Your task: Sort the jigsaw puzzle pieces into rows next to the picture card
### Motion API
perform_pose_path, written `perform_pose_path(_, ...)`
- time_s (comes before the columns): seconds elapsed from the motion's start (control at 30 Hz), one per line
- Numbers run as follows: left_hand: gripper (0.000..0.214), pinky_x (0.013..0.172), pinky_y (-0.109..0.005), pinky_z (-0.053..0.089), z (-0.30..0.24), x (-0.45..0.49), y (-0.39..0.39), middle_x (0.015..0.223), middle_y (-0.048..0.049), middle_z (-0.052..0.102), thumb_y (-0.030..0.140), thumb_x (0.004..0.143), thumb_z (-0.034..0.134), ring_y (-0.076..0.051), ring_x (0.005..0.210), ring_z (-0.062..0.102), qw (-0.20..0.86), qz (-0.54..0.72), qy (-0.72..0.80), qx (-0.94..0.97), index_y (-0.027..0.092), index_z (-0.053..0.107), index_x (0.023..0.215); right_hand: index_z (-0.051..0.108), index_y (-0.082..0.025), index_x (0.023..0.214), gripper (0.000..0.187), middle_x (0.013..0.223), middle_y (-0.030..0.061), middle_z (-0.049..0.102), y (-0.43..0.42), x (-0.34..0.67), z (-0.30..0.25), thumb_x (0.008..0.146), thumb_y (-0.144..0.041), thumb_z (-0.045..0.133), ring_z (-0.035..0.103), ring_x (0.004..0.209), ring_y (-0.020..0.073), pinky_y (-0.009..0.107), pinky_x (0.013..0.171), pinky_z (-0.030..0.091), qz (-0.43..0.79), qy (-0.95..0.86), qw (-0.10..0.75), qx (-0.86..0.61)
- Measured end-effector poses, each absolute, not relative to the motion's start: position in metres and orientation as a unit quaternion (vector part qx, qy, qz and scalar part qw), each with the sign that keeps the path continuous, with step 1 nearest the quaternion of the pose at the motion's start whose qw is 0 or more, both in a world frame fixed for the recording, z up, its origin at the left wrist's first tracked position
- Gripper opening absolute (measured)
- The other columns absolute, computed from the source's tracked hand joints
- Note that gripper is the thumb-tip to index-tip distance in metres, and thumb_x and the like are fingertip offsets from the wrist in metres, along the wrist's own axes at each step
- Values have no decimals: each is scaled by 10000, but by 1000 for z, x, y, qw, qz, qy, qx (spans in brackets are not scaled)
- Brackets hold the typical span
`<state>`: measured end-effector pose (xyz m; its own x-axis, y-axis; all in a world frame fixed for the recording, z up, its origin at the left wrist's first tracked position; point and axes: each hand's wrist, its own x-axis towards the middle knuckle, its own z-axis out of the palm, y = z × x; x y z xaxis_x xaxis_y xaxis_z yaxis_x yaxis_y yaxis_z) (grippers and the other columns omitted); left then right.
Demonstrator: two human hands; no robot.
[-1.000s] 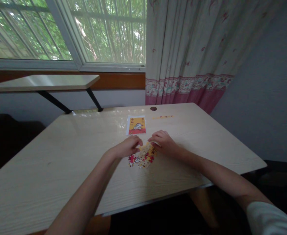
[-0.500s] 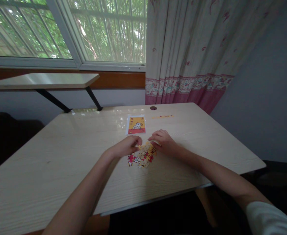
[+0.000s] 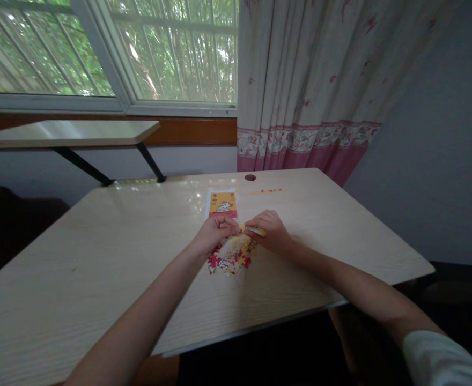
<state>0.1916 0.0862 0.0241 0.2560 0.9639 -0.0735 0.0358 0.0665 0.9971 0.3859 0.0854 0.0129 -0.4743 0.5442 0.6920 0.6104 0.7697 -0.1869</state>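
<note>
Just above a heap of loose jigsaw puzzle pieces (image 3: 230,262), both hands meet. My left hand (image 3: 215,233) pinches a small yellow puzzle piece (image 3: 241,227) between thumb and fingers. Its tip touches, or nearly touches, what my right hand (image 3: 271,231) grips: a short yellowish strip of puzzle pieces (image 3: 257,231), partly covered by the fingers. The heap is yellow, red and white, and part of it is hidden under the hands. Behind my left hand lies a picture card (image 3: 222,204) with a white animal on yellow and red.
A narrow row of joined yellow puzzle pieces (image 3: 266,191) lies toward the back of the table (image 3: 119,257). Near the rear edge is a round cable hole (image 3: 250,177). A raised shelf (image 3: 71,133) on dark legs stands at the back left; a curtain (image 3: 300,107) hangs behind.
My left hand has moved up and to the right from the heap, bringing a yellow piece against the strip in my right hand. My right hand has stayed nearly in place.
</note>
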Motion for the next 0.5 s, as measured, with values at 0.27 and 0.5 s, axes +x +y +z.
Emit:
perform_pose_path(0.27, 227, 543, -212, 424, 22, 193, 84, 604, -9, 646, 257, 546, 773, -87, 523, 548, 597, 414, 446, 522, 139, 608, 648, 645, -209, 879, 231, 741, 23, 652, 87, 387, 13, 817, -416, 564, 537, 721, 152, 303, 683, 329, -61, -854, 402, -325)
perform_pose_path(0.5, 213, 670, -269, 456, 38, 183, 89, 840, -54, 686, 282, 692, 655, -128, 701, 590, 493, 361, 428, 666, 141, 642, 852, 649, -236, 897, 194, 765, 27, 639, 98, 408, 23, 815, -388, 560, 528, 741, 164, 336, 732, 339, -78, -863, 380, -324)
